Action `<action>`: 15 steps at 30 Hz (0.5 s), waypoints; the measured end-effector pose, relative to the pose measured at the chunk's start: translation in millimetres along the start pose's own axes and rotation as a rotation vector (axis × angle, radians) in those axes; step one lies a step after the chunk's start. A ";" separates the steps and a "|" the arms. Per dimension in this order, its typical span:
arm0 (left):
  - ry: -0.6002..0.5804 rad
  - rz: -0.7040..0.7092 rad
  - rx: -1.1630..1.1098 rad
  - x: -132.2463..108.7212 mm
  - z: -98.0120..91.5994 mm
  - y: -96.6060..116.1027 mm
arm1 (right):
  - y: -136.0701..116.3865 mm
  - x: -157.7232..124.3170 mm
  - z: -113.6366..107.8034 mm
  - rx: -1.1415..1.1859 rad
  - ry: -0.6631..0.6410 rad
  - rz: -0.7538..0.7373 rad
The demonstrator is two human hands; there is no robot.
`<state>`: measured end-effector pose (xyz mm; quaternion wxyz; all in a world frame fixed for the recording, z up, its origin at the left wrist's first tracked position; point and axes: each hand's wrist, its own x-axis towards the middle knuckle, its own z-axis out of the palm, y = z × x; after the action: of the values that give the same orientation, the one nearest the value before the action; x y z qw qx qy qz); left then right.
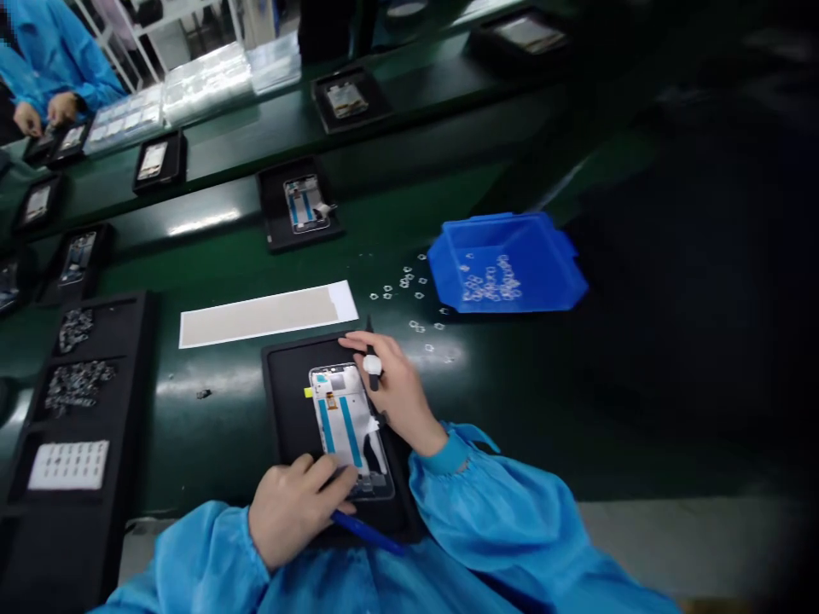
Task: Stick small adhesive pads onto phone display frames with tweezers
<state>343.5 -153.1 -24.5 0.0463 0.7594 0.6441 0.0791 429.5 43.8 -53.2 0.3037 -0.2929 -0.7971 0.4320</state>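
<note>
A phone frame (pixel 343 418) with two blue strips and a yellow tab lies in a black foam tray (pixel 287 426) before me. My left hand (pixel 300 503) is closed around a slim blue stick-like tool (pixel 368 533), its fingertips at the frame's lower left part. My right hand (pixel 400 388) curls over the tray's upper right edge. Between its fingers is a slim black tool (pixel 373 381) with a white band; I cannot make out its exact kind. Below that hand, a white film flap and a black piece lie at the frame's right side.
Right of centre stands a blue bin (pixel 512 264) holding small clear rings, with several loose ones beside it. A white-edged strip (pixel 269 315) lies beyond the tray. At left is a compartment tray (pixel 124 384) of small parts. Farther trays (pixel 300 205) line the bench; another person's hands (pixel 60 109) work there.
</note>
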 end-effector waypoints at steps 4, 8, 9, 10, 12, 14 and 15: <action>0.047 0.004 -0.012 -13.5 -1.2 -5.0 | 5.0 -1.7 3.0 -0.118 0.002 -0.086; 0.200 -0.130 -0.186 -37.6 -15.6 -24.1 | 5.7 -3.6 6.2 -0.219 0.038 -0.166; 0.279 -0.211 -0.226 -43.8 -19.3 -33.5 | 3.8 -4.1 6.4 -0.240 0.057 -0.184; 0.360 -0.320 -0.237 -50.0 -22.1 -44.8 | 0.9 -4.5 6.3 -0.254 0.079 -0.205; 0.477 -0.588 -0.170 -61.3 -24.1 -71.3 | -7.8 -4.7 5.6 -0.258 0.116 -0.251; 0.502 -0.832 -0.070 -69.5 -21.1 -97.6 | -19.4 -3.8 5.3 -0.227 0.085 -0.287; 0.499 -0.910 -0.045 -72.0 -18.5 -108.6 | -26.1 -2.9 5.7 -0.197 0.036 -0.292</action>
<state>223.3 -206.6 -29.4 -0.0625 0.3591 0.8988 0.2435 421.9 26.9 -33.8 0.3471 -0.2100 -0.8641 0.2978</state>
